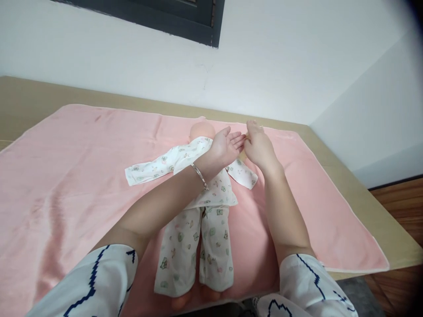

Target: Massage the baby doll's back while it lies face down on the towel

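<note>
A baby doll [202, 131] lies on its back on a pink blanket [109, 141], its head toward the wall. It wears a white patterned pajama top [188, 154] and matching trousers [180, 255]; its feet stick out at the near edge. My left hand [226, 147] is over the doll's upper body, palm up, fingers stretched out, with a bracelet [200, 176] on the wrist. Just right of those fingertips, my right hand [261, 145] is closed, its back toward me. Slivers of something yellowish [243, 155] and pale show around it; my fingers hide the rest.
The blanket covers most of a light wooden table [357, 176]. Behind stands a white wall [148, 66] with a dark-framed window [185, 22]. The table's right edge borders a wooden-toned surface [403, 211] lower down.
</note>
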Demonstrator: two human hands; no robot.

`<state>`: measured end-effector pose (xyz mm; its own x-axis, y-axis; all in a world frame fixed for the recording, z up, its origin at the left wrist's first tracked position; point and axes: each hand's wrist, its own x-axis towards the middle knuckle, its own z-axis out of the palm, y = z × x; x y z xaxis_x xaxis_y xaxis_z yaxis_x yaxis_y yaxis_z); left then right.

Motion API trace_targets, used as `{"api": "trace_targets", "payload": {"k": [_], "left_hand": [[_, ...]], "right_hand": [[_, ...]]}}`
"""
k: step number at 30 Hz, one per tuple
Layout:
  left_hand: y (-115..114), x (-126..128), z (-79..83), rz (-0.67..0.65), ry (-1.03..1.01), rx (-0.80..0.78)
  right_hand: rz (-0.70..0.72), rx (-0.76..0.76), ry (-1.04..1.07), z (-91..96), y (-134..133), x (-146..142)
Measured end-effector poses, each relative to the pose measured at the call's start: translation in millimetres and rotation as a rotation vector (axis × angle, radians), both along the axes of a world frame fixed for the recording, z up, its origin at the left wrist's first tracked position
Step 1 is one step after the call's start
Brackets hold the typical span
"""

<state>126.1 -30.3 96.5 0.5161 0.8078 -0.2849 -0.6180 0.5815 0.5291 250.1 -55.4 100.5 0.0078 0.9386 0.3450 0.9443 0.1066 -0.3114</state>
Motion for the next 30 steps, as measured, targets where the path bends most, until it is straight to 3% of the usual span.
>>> {"api": "trace_targets", "payload": {"k": [6,12,15,22,27,30], "left_hand": [[-2.3,-5.9,-4.4,-0.027,-0.013,-0.080],[-25.2,-43.6,-17.2,-0.319,0.086,-0.037],[-39.0,-68.3,-16.4,-0.369,0.096,0.005],[-54.9,-110.4,20.3,-0.226,0.170,0.069],[-68.8,-127.1,44.1,-0.116,0.127,0.080],[-78.7,-132.5,50.3,-0.128,0.084,0.100]], "right_hand": [[-0.023,0.124,-0.105,-3.8,0.3,-5.9],[-0.146,0.203,-0.125,-12.9,4.7,-14.5],[-0.177,0.198,-0.118,-10.2,6.3,-18.4],[-0.302,0.123,-0.071,1.1,14.0,-33.9],[-0.204,0.087,0.074,-4.6,5.8,-41.1],[-0.100,0.205,0.197,-1.2,-16.1,-59.1]]}}
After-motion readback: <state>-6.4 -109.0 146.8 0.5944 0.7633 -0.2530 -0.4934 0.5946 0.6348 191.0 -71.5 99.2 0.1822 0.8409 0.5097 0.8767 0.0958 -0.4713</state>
